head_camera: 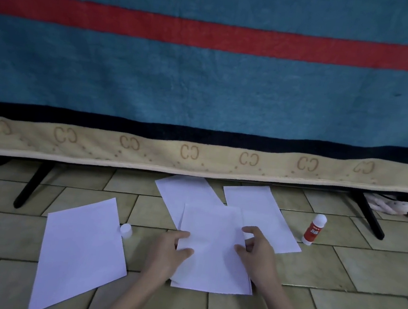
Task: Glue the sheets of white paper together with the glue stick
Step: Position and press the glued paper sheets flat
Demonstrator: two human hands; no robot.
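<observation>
White paper, central sheet (214, 248): shown lying on the tiled floor (337, 273) and taken here as the landmark. Its left edge is pinched by the left hand (169, 251), the thumb curled over the top face and the fingers bent at the edge. Its right edge is held by the right hand (258, 254), whose fingers are curled and slightly spread, the thumb and fingertips resting on the paper. The edge of a further sheet is seen just beneath the central sheet along its lower right side; whether the two are stuck together cannot be told.

Two more white sheets are partly overlapped by the far end of the central sheet: a far-left sheet (180, 192) and a far-right sheet (264, 220), the latter extending out to the right. A separate sheet (80, 252) is laid well to the left of the central sheet, apart from it and turned at an angle.

The glue stick (314, 229), red-labelled with a white tip, is stood upright to the right of the central sheet, just beyond the far-right sheet. A small white cap (126, 230) is placed to the left of the central sheet, touching the right edge of the separate sheet.

Behind the central sheet, a blue blanket (205, 90) with red, dark and beige bands is hung over a black-legged stand (32, 184).
</observation>
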